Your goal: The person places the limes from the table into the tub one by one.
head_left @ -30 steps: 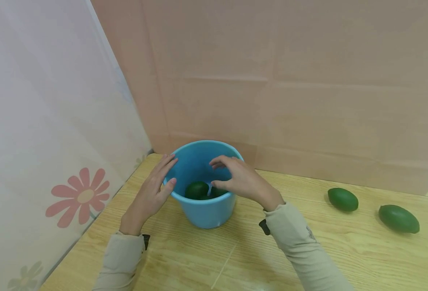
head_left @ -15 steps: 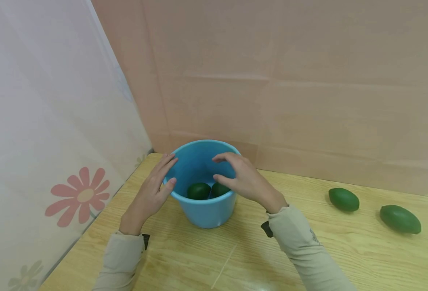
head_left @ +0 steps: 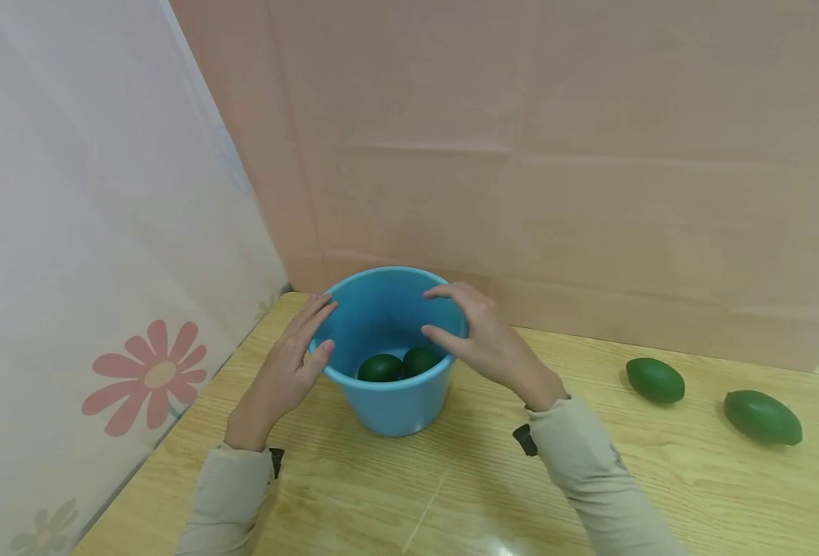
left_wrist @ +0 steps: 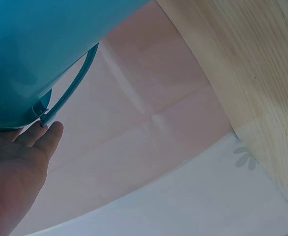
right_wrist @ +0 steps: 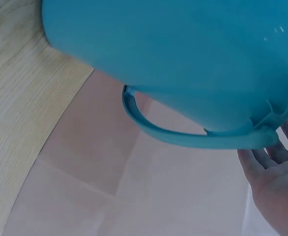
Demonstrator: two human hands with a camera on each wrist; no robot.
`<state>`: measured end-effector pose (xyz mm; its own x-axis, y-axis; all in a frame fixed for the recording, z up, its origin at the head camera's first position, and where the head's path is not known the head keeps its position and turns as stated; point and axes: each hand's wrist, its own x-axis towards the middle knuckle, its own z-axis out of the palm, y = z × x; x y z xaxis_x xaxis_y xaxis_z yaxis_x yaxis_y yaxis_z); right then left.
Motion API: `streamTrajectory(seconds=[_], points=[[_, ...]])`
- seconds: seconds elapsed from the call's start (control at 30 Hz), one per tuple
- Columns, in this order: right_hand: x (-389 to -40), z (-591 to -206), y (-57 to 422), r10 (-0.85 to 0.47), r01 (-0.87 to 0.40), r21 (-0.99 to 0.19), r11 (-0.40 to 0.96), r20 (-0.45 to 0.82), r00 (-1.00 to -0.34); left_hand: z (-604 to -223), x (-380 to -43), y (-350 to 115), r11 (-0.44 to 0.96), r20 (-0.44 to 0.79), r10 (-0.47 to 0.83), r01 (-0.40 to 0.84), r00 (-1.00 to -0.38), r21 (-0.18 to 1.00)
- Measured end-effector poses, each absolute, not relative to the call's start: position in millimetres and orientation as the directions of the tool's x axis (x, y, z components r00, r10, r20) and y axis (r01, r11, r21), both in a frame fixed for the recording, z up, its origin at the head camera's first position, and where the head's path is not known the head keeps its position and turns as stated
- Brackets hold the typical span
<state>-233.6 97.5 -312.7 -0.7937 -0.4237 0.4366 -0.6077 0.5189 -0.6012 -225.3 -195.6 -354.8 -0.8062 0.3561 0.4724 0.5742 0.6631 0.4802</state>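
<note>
Left of centre in the frame, I am seeing the left hand [head_left: 286, 369] resting at the left rim of the blue bucket [head_left: 394, 408], fingers nearly straight and thumb standing apart, not curling round the wall. The bucket is standing upright on the counter [head_left: 354, 494] at the lower middle, and two green fruits [head_left: 380, 368] are lying side by side on its floor. Just right of them, the right hand [head_left: 489, 336] is hovering at the right rim, thumb and fingers spread, holding nothing; in the right wrist view its fingers are showing beside the end of the handle [right_wrist: 183, 139], though I cannot tell whether they are touching. What is just changing is this hand: it is drawing outward from the bucket's mouth, so I am judging that pair as released inside. Farther right, two more green fruits [head_left: 762, 417] are lying apart on the counter, still outside the bucket. Against the frame from a second ago, the inside right fruit is now showing much more fully, while the left hand is staying almost where it was.
</note>
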Motion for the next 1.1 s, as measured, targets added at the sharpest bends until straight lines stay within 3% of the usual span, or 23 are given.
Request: streamTrajectory(seconds=[0.77,1.1], points=[[-229.5,-313.2,126.3,-0.385,-0.637,-0.559,0.531,0.51,-0.769,-355.4,-225.1,-197.5,0.654,0.482,0.354,0.581,-0.801,0.485],[-227.8,-315.4,143.4,-0.346,-0.595,-0.553,0.583,0.494,-0.798,-355.4,-225.5,-197.4,0.654,0.481,0.351,0.578,-0.803,0.487]])
